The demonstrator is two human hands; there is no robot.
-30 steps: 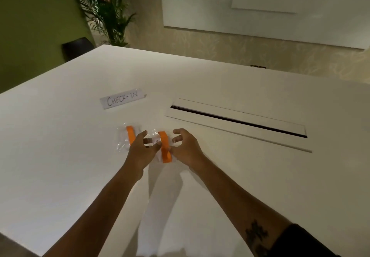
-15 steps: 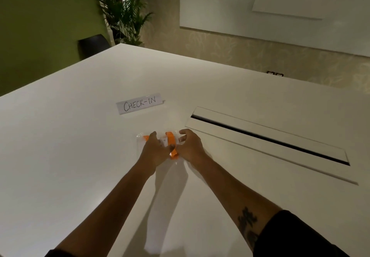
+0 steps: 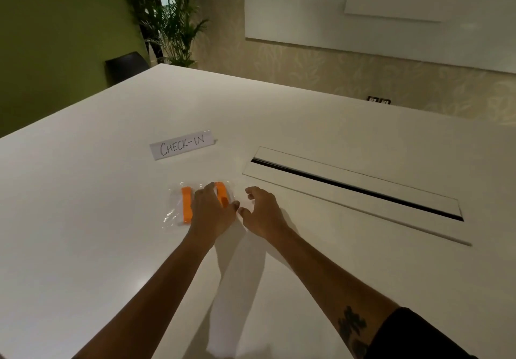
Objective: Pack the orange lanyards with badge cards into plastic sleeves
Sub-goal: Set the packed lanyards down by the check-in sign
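Two clear plastic sleeves lie side by side on the white table (image 3: 83, 219), each with a folded orange lanyard inside. The left sleeve (image 3: 174, 210) shows its lanyard (image 3: 187, 205) in full. My left hand (image 3: 213, 210) rests flat on the right sleeve and covers most of its lanyard (image 3: 222, 192). My right hand (image 3: 262, 209) hovers just right of that sleeve with loosely curled fingers, holding nothing. No badge card can be made out through the plastic.
A paper strip reading CHECK-IN (image 3: 183, 145) lies beyond the sleeves. A long cable slot with a raised flap (image 3: 354, 188) runs across the table to the right. A dark chair back (image 3: 127, 66) and a potted palm (image 3: 170, 20) stand past the far edge.
My right hand has let go of the right sleeve and drawn away to the right. My left hand now lies flat on that sleeve, which sits beside the left one.
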